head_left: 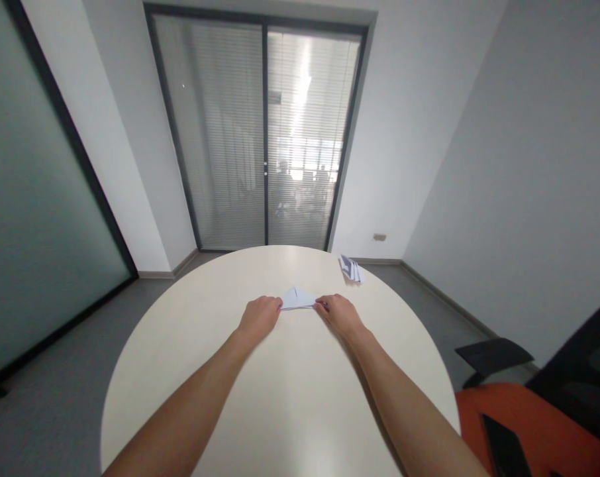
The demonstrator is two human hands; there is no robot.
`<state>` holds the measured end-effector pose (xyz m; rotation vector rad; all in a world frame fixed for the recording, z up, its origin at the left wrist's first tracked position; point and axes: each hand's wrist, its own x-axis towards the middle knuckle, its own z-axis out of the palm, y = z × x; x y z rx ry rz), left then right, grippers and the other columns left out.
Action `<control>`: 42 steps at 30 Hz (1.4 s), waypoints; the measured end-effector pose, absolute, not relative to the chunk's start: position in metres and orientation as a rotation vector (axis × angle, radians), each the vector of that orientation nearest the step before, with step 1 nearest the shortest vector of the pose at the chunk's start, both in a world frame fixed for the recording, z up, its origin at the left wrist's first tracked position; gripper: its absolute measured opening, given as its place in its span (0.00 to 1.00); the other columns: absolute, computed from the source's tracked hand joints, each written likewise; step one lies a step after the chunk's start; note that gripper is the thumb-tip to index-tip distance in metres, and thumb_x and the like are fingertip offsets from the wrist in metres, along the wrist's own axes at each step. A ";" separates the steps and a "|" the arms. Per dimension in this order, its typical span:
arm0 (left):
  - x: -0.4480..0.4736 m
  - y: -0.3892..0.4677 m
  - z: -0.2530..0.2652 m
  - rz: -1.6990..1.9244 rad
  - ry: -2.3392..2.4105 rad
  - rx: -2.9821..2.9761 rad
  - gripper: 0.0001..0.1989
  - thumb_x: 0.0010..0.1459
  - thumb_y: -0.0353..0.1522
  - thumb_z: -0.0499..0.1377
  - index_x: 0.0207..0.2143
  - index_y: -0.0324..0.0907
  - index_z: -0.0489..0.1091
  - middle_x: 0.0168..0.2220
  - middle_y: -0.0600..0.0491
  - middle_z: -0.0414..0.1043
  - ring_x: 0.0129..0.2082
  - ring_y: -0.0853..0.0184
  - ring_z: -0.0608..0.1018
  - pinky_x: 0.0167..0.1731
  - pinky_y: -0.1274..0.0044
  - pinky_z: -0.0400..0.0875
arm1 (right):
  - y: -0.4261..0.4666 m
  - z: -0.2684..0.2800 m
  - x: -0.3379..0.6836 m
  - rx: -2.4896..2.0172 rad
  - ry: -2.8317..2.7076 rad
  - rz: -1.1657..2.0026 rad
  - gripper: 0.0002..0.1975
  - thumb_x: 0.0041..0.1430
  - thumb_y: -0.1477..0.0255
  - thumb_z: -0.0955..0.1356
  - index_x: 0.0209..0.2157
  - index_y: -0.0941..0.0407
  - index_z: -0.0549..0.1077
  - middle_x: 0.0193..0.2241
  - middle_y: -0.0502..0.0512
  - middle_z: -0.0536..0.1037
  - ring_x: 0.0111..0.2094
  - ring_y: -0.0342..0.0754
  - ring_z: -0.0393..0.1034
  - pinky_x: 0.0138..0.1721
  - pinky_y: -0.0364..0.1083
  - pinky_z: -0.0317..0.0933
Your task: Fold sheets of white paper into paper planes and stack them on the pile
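Note:
A folded sheet of white paper (298,299) lies in the far half of the table, shaped like a low triangle with a crease line running down from its peak. My left hand (261,314) pinches its left corner, fingers closed. At the opposite corner my right hand (340,314) grips the paper between thumb and fingers. Both arms reach forward over the tabletop. Beyond my right hand, near the table's far right edge, sits a folded paper piece (351,270) with several layered pleats; neither hand touches it.
The round white table (285,397) fills the middle of the view. An orange chair (528,424) with black armrests stands at the right, a dark flat object (504,445) on its seat. Behind the table are a glass door with blinds (220,146) and white walls.

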<state>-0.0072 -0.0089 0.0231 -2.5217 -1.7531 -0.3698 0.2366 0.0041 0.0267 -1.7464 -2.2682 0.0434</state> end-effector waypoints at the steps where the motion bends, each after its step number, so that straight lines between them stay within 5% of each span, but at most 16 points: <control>1: -0.007 -0.009 0.023 -0.371 -1.762 -2.522 0.13 0.68 0.32 0.49 0.45 0.46 0.74 0.42 0.47 0.78 0.44 0.59 0.78 0.42 0.71 0.69 | 0.005 0.026 0.237 -1.758 -2.267 0.030 0.18 0.70 0.61 0.60 0.47 0.51 0.78 0.41 0.59 0.81 0.43 0.51 0.74 0.42 0.44 0.60; 9: -0.004 -0.008 0.026 -0.433 -1.823 -2.453 0.14 0.70 0.32 0.48 0.45 0.46 0.73 0.41 0.49 0.79 0.42 0.60 0.79 0.40 0.72 0.70 | 0.007 0.023 0.230 -1.777 -2.235 -0.051 0.19 0.66 0.75 0.60 0.57 0.52 0.68 0.46 0.59 0.80 0.44 0.51 0.75 0.42 0.45 0.61; 16: -0.007 -0.001 0.019 -0.667 -1.917 -2.421 0.14 0.68 0.28 0.49 0.47 0.46 0.73 0.43 0.51 0.80 0.42 0.64 0.80 0.43 0.76 0.68 | 0.008 0.024 0.231 -1.694 -2.064 0.018 0.19 0.62 0.79 0.63 0.53 0.55 0.73 0.44 0.58 0.81 0.44 0.49 0.75 0.45 0.44 0.63; 32: -0.012 -0.006 0.030 -1.329 -1.879 -2.110 0.07 0.65 0.30 0.56 0.39 0.45 0.75 0.40 0.55 0.79 0.38 0.67 0.78 0.38 0.79 0.66 | 0.015 0.024 0.232 -1.229 -1.711 0.068 0.10 0.62 0.71 0.64 0.41 0.56 0.77 0.36 0.57 0.81 0.36 0.50 0.75 0.43 0.50 0.69; 42: -0.017 -0.003 0.026 -1.273 -1.680 -2.140 0.07 0.66 0.30 0.55 0.40 0.45 0.74 0.40 0.55 0.79 0.40 0.67 0.78 0.39 0.79 0.67 | 0.006 0.029 0.226 -1.408 -1.933 -0.023 0.09 0.61 0.74 0.66 0.41 0.54 0.76 0.36 0.55 0.80 0.38 0.49 0.73 0.41 0.46 0.64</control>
